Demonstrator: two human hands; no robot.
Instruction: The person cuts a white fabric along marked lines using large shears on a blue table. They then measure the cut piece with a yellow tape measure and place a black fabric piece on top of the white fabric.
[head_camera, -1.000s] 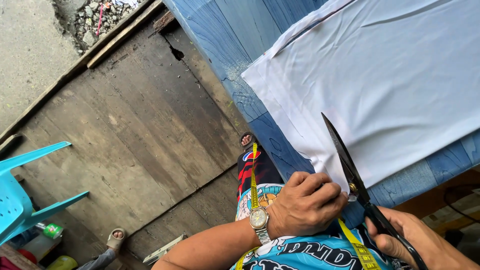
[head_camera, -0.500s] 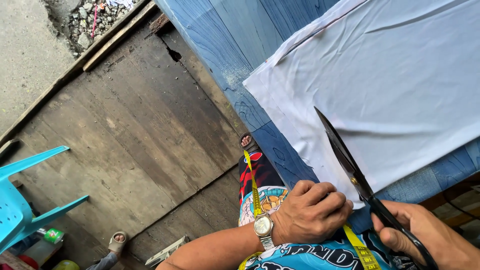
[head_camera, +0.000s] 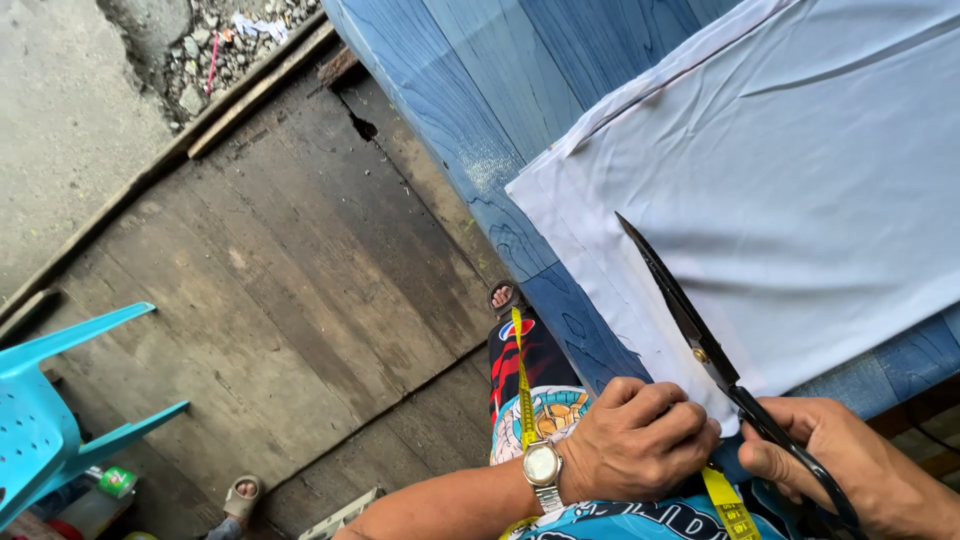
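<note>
White cloth (head_camera: 780, 190): spread flat on blue wood-grain surface (head_camera: 480, 130), near corner at its edge.
Scissors (head_camera: 690, 320): black, blades laid together along the cloth's near edge, tip pointing away.
Right hand (head_camera: 860, 470): fingers closed through the scissor handles.
Left hand (head_camera: 640, 440): fingers curled shut, pinching the cloth corner beside the blades; wristwatch (head_camera: 542, 465) on wrist.
Tape measure (head_camera: 522, 380): yellow, hanging over person's front.
Floor: worn planks (head_camera: 270, 280); turquoise plastic chair (head_camera: 50, 400) at left.
</note>
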